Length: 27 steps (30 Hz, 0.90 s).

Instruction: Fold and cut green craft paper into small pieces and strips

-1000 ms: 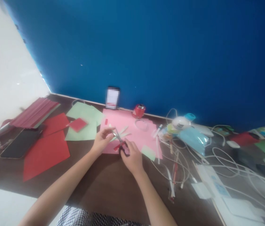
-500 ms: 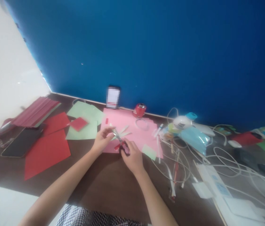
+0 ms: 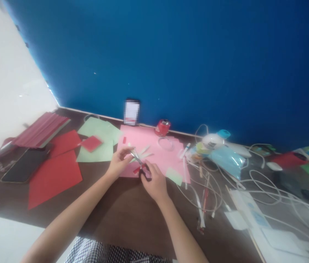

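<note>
Over pink paper (image 3: 168,155), right hand (image 3: 155,182) gripping scissors (image 3: 140,163), left hand (image 3: 118,162) curled, hold unclear, both unmoved.

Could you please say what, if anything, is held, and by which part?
The right hand holds metal scissors by their black handles; whether the left hand holds anything is unclear.

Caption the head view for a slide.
Right hand holds scissors over pink paper, left hand near the blades.

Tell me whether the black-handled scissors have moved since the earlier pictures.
No: the black-handled scissors show no clear shift in any direction against the pink paper.
</note>
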### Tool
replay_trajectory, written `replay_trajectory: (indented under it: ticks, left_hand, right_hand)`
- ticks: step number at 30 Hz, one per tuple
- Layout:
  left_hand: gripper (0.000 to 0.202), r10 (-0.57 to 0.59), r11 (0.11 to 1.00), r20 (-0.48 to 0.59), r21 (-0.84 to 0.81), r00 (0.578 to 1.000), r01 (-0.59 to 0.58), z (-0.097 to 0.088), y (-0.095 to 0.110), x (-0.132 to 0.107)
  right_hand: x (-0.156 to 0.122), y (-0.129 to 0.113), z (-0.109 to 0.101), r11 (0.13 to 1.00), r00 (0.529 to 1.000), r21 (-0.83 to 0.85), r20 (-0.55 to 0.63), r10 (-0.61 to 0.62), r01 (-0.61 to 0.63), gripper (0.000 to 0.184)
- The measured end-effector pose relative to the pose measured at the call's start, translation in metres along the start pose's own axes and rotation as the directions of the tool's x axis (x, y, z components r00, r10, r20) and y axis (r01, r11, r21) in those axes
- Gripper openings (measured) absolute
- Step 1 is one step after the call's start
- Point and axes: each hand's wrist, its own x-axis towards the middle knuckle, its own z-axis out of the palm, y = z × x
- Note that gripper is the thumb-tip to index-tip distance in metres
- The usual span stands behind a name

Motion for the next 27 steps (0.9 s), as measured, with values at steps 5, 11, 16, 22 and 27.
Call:
replay_trajectory:
  ticks: [5, 11, 16, 22, 27]
  left_hand:
    - [0.024, 0.0, 1.0, 0.014, -0.002, 1.0, 0.0, -0.0004, -0.0012, -0.0002]
    - [0.024, -0.014, 1.0, 0.015, -0.005, 1.0, 0.014, 0.0002, 0.0018, -0.0008]
    - [0.024, -0.014, 1.0, -0.001, 0.001, 1.0, 0.014, 0.0012, 0.003, -0.0008]
    - [0.025, -0.015, 1.0, -0.017, -0.005, 1.0, 0.015, 0.0023, 0.0021, -0.0002]
    - [0.026, -0.019, 0.999, -0.018, -0.039, 1.0, 0.018, 0.0019, -0.0004, 0.0]
  right_hand:
    - [0.0003, 0.0004, -0.0003, 1.0, 1.0, -0.01, 0.002, -0.001, 0.001, 0.042]
    - [0.0006, 0.0005, 0.0003, 1.0, 1.0, 0.0, 0.007, 0.002, -0.002, 0.042]
    - [0.0004, -0.0001, 0.0, 1.0, 1.0, -0.004, 0.007, 0.006, -0.006, 0.042]
    - [0.0, -0.0002, -0.0005, 1.0, 1.0, -0.002, 0.017, 0.017, -0.017, 0.04]
    - [0.0003, -0.0009, -0.0012, 1.0, 1.0, 0.004, 0.011, 0.019, -0.019, 0.039]
